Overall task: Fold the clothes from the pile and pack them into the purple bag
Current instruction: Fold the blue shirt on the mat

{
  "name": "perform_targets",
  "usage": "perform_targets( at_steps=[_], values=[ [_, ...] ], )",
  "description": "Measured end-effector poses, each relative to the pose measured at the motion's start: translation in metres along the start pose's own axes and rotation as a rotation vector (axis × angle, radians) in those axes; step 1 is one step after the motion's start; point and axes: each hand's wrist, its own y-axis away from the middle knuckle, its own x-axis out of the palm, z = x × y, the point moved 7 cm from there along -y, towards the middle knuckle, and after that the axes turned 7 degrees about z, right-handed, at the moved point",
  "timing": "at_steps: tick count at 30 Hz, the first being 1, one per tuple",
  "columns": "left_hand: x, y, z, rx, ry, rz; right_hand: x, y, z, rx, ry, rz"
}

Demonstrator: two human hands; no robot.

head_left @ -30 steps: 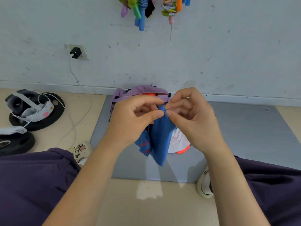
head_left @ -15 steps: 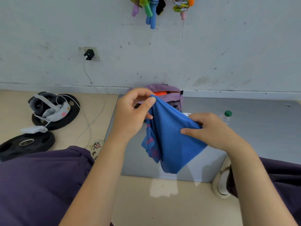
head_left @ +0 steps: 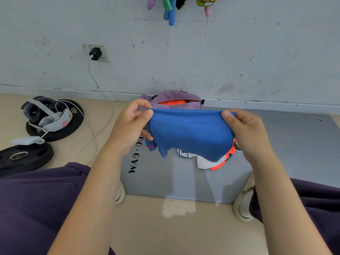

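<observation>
A blue garment (head_left: 189, 133) hangs stretched flat in the air between my hands. My left hand (head_left: 132, 126) pinches its top left corner and my right hand (head_left: 246, 131) pinches its top right corner. Behind it, against the wall, stands the purple bag (head_left: 173, 97), unzipped, with orange cloth showing inside. Below the blue garment lies the pile, a white and orange piece of clothing (head_left: 211, 161), on the grey mat (head_left: 294, 144); most of it is hidden by the blue fabric.
To the left on the floor lie two black weight plates (head_left: 24, 157), a headset (head_left: 47, 115) with a white cable on one of them. A charger (head_left: 95, 53) sits in the wall socket. A bottle (head_left: 237, 145) peeks out beside my right hand. Coloured items (head_left: 171, 10) hang on the wall.
My hands have moved apart and pulled the bunched blue garment out wide. My right hand rose from its lower edge to the top right corner.
</observation>
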Motion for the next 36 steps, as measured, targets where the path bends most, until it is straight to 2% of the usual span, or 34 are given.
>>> perform_targets(
  at_steps=[4, 8, 12, 15, 18, 22, 29, 33, 35, 36],
  values=[
    [-0.006, -0.019, 0.016, -0.101, -0.003, -0.061, 0.001, -0.027, -0.004, -0.003, 0.086, 0.022],
    [-0.003, -0.039, 0.078, -0.339, -0.042, -0.010, 0.010, -0.063, -0.059, 0.139, 0.219, 0.033],
    [-0.005, -0.057, 0.132, -0.412, -0.211, -0.075, 0.033, -0.085, -0.121, 0.297, 0.154, 0.051],
    [-0.005, -0.064, 0.154, -0.406, -0.122, -0.122, 0.047, -0.087, -0.149, 0.330, -0.012, 0.050],
    [-0.001, -0.059, 0.173, -0.372, 0.081, -0.169, 0.046, -0.080, -0.167, 0.296, -0.156, -0.064],
    [0.009, -0.025, 0.240, -0.490, 0.157, -0.311, 0.058, -0.052, -0.231, 0.417, -0.174, -0.133],
    [0.044, 0.064, 0.397, -0.969, 0.125, -0.261, 0.087, 0.040, -0.393, 0.791, 0.039, 0.043],
    [0.050, 0.099, 0.427, -1.120, 0.070, -0.220, 0.095, 0.067, -0.430, 0.896, 0.062, 0.106],
    [0.049, 0.105, 0.428, -1.207, 0.016, -0.139, 0.097, 0.071, -0.435, 0.980, 0.131, 0.238],
    [0.048, 0.106, 0.428, -1.256, -0.055, -0.041, 0.099, 0.074, -0.437, 1.046, 0.174, 0.357]
  ],
)
